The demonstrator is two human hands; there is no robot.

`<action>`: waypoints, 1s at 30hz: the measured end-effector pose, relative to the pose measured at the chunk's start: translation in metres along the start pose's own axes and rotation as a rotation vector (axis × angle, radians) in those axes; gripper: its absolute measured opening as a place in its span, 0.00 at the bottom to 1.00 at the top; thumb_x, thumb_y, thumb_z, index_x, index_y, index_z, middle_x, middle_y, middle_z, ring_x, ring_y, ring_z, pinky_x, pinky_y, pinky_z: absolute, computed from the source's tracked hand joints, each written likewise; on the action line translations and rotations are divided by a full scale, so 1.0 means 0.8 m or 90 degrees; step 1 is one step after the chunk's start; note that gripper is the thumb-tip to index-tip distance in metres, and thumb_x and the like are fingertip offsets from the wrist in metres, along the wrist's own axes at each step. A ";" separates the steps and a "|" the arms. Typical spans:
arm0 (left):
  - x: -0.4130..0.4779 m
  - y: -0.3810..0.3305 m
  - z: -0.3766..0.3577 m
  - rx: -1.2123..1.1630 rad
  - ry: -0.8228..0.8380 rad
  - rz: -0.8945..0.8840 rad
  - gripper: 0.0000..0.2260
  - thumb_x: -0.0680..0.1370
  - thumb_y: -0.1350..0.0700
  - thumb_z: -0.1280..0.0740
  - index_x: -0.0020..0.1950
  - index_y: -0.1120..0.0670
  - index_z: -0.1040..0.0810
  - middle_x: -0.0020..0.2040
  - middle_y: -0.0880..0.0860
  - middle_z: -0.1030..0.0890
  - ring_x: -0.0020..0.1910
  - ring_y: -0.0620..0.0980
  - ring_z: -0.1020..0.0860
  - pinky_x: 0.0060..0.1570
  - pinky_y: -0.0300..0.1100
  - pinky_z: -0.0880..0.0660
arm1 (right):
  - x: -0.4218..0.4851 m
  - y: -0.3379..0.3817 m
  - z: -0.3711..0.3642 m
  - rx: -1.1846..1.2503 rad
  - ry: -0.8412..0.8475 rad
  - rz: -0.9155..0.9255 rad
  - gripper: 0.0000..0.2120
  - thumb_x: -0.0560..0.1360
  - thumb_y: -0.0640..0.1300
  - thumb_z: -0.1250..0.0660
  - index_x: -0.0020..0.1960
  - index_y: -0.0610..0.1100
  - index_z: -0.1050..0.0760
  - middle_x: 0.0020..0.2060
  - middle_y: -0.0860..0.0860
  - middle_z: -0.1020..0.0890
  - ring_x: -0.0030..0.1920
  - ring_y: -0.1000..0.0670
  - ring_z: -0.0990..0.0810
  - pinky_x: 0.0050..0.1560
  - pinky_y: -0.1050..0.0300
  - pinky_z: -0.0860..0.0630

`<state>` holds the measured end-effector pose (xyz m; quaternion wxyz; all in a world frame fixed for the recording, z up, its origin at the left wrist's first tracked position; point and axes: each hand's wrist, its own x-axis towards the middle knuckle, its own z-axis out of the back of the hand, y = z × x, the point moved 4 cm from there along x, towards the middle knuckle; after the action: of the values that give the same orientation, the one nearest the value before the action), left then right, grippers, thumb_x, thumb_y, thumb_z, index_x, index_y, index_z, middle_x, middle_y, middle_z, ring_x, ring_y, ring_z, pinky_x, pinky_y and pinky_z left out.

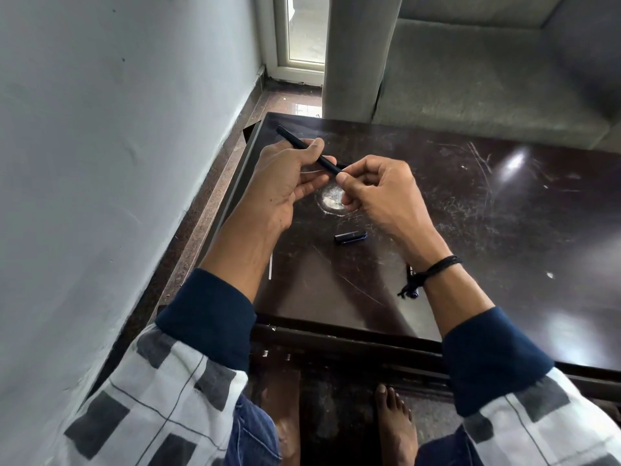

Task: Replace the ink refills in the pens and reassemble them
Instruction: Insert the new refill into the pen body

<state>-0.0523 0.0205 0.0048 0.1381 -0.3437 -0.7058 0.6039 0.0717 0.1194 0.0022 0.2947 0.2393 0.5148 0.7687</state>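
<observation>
My left hand [287, 183] grips a black pen barrel [295, 141] that slants up and away to the left above the dark table [470, 213]. My right hand [379, 193] pinches the barrel's near end at about the middle of the view; the part in its fingertips is hidden. A dark blue pen cap [350, 237] lies on the table below both hands. Another pen [410, 275] is mostly hidden under my right wrist. A thin white refill [271, 267] lies along the table's left side by my left forearm.
The table is scratched, with a worn pale spot [331, 200] under my hands. A grey wall runs along the left, a grey sofa [487, 79] stands behind the table, and my bare feet [393, 422] are on the floor below its front edge.
</observation>
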 end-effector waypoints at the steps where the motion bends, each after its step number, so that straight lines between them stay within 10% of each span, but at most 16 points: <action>1: 0.000 0.000 0.000 0.001 -0.001 0.000 0.01 0.80 0.58 0.30 0.49 0.55 0.21 0.43 0.56 0.13 0.45 0.53 0.14 0.48 0.42 0.18 | 0.000 0.000 0.000 0.002 0.000 -0.001 0.04 0.79 0.42 0.28 0.46 0.43 0.18 0.33 0.47 0.14 0.33 0.52 0.18 0.44 0.51 0.17; 30: -0.003 -0.001 0.000 0.010 -0.005 -0.002 0.03 0.80 0.58 0.31 0.52 0.56 0.21 0.43 0.55 0.13 0.46 0.53 0.13 0.45 0.41 0.18 | -0.001 -0.001 -0.003 0.000 0.011 -0.010 0.04 0.79 0.42 0.28 0.48 0.42 0.18 0.34 0.47 0.14 0.33 0.53 0.17 0.41 0.56 0.18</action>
<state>-0.0510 0.0191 0.0061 0.1387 -0.3388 -0.7023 0.6105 0.0711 0.1176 0.0005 0.2962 0.2291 0.5193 0.7682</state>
